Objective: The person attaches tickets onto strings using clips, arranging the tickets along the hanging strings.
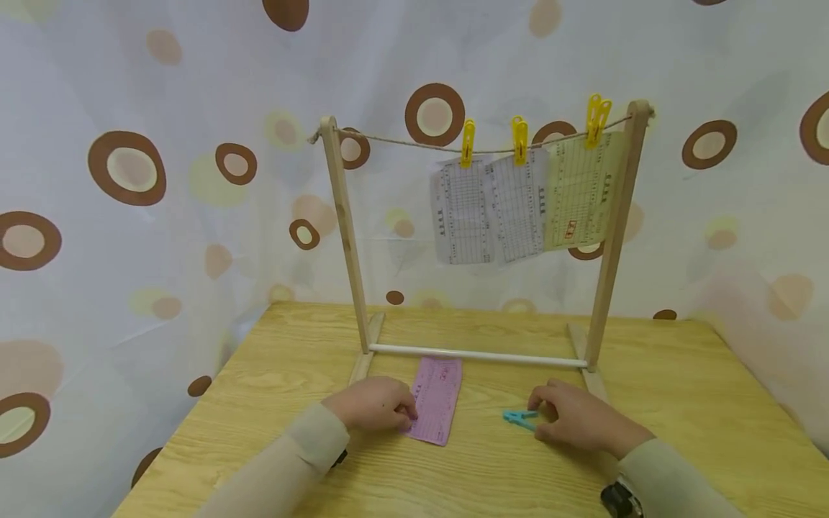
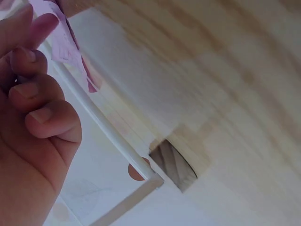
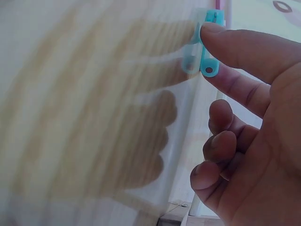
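Observation:
A pink printed paper slip (image 1: 439,399) lies on the table in front of the wooden rack (image 1: 346,237). My left hand (image 1: 378,404) pinches its left edge near the lower corner; in the left wrist view the slip (image 2: 66,44) shows beyond the fingertips, and the exact grip is partly hidden. A light blue clothespin (image 1: 519,419) is between the thumb and forefinger of my right hand (image 1: 576,417), low over the tabletop. In the right wrist view, thumb and forefinger hold the clothespin (image 3: 209,47) by its handle end, while the other fingers curl loosely.
A string (image 1: 401,142) spans the rack's two posts. Three paper sheets hang from it at the right, held by yellow clothespins (image 1: 468,144). A white bar (image 1: 479,355) joins the posts low down, behind the slip. A patterned curtain (image 1: 214,86) backs the wooden table (image 1: 479,482).

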Demonstrator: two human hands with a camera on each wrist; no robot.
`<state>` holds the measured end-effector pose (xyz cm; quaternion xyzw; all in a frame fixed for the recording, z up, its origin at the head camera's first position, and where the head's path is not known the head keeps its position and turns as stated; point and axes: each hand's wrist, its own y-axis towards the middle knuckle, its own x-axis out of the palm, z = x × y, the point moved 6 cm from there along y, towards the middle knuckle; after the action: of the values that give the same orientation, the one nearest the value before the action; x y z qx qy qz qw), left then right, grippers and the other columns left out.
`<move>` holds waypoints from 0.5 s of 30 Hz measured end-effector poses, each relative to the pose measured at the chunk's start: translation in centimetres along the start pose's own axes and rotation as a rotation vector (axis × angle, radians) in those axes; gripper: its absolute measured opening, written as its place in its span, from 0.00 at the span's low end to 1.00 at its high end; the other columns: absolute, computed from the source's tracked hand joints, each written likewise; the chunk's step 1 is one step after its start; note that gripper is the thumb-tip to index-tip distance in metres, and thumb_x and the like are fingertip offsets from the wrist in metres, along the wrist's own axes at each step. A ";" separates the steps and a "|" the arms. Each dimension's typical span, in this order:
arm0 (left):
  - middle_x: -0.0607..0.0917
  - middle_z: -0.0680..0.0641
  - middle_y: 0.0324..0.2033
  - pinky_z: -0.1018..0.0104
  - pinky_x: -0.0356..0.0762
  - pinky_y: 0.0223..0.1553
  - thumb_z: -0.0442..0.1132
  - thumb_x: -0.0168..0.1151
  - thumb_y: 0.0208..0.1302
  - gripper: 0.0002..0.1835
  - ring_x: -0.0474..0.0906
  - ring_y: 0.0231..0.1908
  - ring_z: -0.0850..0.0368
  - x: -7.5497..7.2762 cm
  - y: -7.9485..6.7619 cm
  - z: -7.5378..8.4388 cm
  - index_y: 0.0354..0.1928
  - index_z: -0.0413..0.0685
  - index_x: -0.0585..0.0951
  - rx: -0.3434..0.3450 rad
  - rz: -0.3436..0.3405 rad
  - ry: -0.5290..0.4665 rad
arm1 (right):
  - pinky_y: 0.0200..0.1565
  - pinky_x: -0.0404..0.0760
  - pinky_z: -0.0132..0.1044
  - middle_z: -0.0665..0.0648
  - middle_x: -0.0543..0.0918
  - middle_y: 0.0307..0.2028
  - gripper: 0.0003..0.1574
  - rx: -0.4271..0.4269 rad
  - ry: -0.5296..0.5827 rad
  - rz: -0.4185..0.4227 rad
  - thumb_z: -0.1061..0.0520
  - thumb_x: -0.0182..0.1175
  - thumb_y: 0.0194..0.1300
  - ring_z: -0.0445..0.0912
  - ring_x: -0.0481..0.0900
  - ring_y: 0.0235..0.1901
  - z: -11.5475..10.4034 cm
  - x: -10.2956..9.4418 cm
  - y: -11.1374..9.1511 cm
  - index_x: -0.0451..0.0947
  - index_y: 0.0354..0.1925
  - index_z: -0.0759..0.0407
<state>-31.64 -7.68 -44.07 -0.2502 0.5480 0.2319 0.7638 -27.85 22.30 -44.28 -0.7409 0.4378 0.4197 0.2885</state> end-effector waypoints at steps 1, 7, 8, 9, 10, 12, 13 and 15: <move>0.79 0.64 0.32 0.72 0.73 0.39 0.41 0.67 0.67 0.05 0.72 0.32 0.69 0.0 0.2 0.3 0.41 0.55 0.89 0.004 0.003 -0.001 | 0.40 0.73 0.44 0.49 0.73 0.38 0.19 0.006 0.005 -0.001 0.47 0.74 0.59 0.46 0.70 0.38 0.1 0.0 0.0 0.79 0.45 0.48; 0.78 0.65 0.30 0.72 0.73 0.38 0.40 0.68 0.66 0.03 0.73 0.31 0.68 0.3 0.9 1.1 0.36 0.59 0.88 0.003 -0.005 -0.011 | 0.38 0.71 0.41 0.50 0.72 0.36 0.20 0.013 0.017 -0.003 0.48 0.74 0.58 0.46 0.68 0.36 0.1 -0.1 0.0 0.79 0.45 0.49; 0.78 0.65 0.30 0.72 0.73 0.38 0.40 0.69 0.66 0.03 0.73 0.32 0.68 0.4 0.9 1.3 0.35 0.60 0.88 0.010 -0.009 -0.016 | 0.37 0.70 0.41 0.50 0.71 0.36 0.20 0.012 0.016 -0.004 0.48 0.74 0.58 0.46 0.68 0.35 0.1 -0.1 0.1 0.79 0.46 0.49; 0.79 0.65 0.31 0.72 0.73 0.38 0.40 0.69 0.65 0.03 0.73 0.32 0.69 0.5 1.0 1.4 0.35 0.60 0.88 0.016 -0.013 -0.019 | 0.36 0.70 0.40 0.50 0.71 0.36 0.20 0.010 0.019 -0.005 0.48 0.74 0.58 0.46 0.68 0.35 0.1 0.0 0.1 0.79 0.45 0.50; 0.79 0.66 0.31 0.72 0.73 0.39 0.41 0.70 0.65 0.03 0.73 0.32 0.69 0.5 1.0 1.6 0.35 0.60 0.88 0.022 -0.018 -0.021 | 0.36 0.70 0.40 0.50 0.71 0.35 0.19 0.006 0.020 -0.006 0.48 0.74 0.58 0.46 0.68 0.35 0.2 0.0 0.1 0.79 0.45 0.50; 0.80 0.66 0.31 0.72 0.73 0.39 0.40 0.70 0.65 0.03 0.73 0.32 0.69 0.6 1.0 2.1 0.35 0.60 0.88 0.033 -0.029 -0.033 | 0.36 0.70 0.39 0.50 0.71 0.35 0.19 -0.002 0.023 -0.007 0.48 0.74 0.59 0.45 0.68 0.35 0.3 0.1 0.0 0.79 0.45 0.50; 0.80 0.66 0.31 0.72 0.74 0.39 0.40 0.70 0.65 0.03 0.74 0.32 0.69 0.6 1.0 2.3 0.35 0.60 0.88 0.035 -0.034 -0.035 | 0.37 0.70 0.40 0.50 0.71 0.35 0.19 -0.008 0.023 -0.006 0.48 0.74 0.59 0.45 0.68 0.35 0.3 0.2 0.0 0.79 0.45 0.50; 0.80 0.67 0.31 0.72 0.74 0.38 0.41 0.70 0.64 0.03 0.74 0.32 0.70 0.6 0.9 2.7 0.35 0.61 0.88 0.031 -0.044 -0.035 | 0.37 0.71 0.41 0.49 0.72 0.35 0.19 -0.016 0.023 -0.001 0.48 0.74 0.58 0.45 0.69 0.36 0.3 0.2 -0.2 0.78 0.44 0.50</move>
<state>-30.05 -5.20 -44.06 -0.2461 0.5325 0.2109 0.7819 -27.77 22.53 -44.61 -0.7481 0.4374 0.4147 0.2776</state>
